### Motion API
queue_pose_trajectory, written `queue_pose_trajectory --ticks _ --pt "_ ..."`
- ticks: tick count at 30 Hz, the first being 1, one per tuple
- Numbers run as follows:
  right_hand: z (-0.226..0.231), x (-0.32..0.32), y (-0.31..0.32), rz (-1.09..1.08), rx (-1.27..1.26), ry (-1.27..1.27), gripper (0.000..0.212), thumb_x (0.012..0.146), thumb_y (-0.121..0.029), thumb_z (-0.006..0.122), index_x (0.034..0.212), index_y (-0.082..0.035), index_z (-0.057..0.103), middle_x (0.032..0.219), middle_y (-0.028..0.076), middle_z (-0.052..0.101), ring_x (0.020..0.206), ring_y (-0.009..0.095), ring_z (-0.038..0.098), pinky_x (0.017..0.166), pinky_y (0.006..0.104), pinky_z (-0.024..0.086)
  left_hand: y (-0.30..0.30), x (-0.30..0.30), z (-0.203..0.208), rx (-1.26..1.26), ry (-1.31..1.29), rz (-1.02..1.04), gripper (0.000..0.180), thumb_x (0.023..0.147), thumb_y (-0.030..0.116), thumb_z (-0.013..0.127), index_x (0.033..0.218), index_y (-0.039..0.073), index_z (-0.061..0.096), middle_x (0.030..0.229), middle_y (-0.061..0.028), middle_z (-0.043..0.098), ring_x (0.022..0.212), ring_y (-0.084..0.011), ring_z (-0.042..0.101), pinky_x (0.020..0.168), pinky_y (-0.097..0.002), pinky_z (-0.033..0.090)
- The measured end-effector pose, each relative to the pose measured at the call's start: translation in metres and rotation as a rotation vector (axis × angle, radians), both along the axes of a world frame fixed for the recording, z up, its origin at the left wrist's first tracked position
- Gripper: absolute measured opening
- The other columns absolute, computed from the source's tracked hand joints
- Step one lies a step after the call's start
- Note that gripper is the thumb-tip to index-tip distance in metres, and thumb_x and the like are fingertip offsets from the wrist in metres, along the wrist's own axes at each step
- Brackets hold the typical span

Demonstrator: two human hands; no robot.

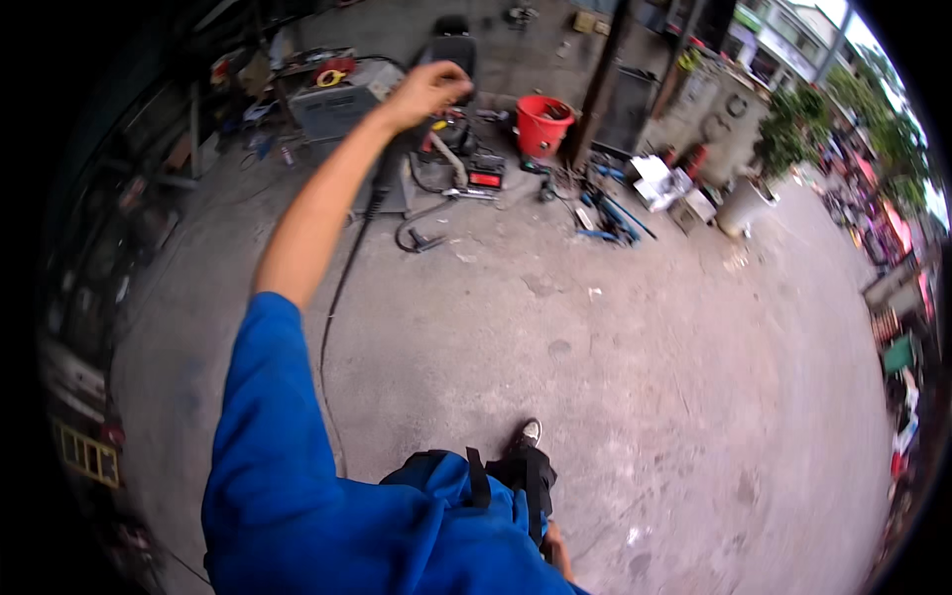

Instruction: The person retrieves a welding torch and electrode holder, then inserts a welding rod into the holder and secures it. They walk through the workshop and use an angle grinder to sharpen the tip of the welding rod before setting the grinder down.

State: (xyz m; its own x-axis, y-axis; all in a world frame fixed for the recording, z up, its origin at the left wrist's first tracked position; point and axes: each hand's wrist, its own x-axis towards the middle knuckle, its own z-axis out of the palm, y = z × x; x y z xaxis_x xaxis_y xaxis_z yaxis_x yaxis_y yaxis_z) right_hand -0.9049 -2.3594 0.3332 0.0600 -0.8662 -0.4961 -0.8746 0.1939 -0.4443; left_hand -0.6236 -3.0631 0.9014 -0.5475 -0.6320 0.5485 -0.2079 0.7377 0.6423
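My left hand [428, 91] is raised in front of me with the arm stretched out. Its fingers curl in toward the thumb, and I see no object in them. Beyond it, in line with the hand, is a black chair [451, 45]. A dark cable [330, 332] runs along the concrete from below my left forearm toward my feet. Only part of my right hand [558, 551] shows, low at my side beside my dark trousers. Its fingers are hidden, so its grip cannot be made out.
A red bucket [543, 126] stands ahead, with a black-and-red machine [485, 177] left of it. Blue metal tools [617, 216] lie on the concrete floor [645, 347]. Farther right are white boxes [659, 183] and a potted plant [746, 206]. A grey metal cabinet [337, 107] stands left.
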Motion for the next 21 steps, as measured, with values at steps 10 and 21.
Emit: queue_pose_trajectory --ticks 10,21 --pt "0.09 0.014 -0.693 0.483 -0.366 0.026 0.037 0.093 -0.038 0.06 0.1 -0.003 0.067 0.086 0.01 0.067 0.079 0.021 0.064 0.072 0.0367 0.052 -0.083 -0.115 -0.378 0.379 0.92 0.86 0.019 0.092 0.021 0.068 0.093 0.004 0.061 0.075 -0.0061 0.06 0.065 -0.0149 0.052 0.059 -0.0343 0.044" --pt "0.077 0.011 -0.863 1.069 -0.29 0.203 0.026 0.093 -0.029 0.059 0.097 -0.004 0.066 0.093 0.013 0.068 0.088 0.024 0.065 0.079 0.0368 0.052 -0.16 -0.015 -0.358 0.185 0.769 0.87 0.021 0.086 0.02 0.075 0.093 0.003 0.065 0.08 -0.002 0.064 0.075 -0.013 0.059 0.067 -0.0305 0.05"
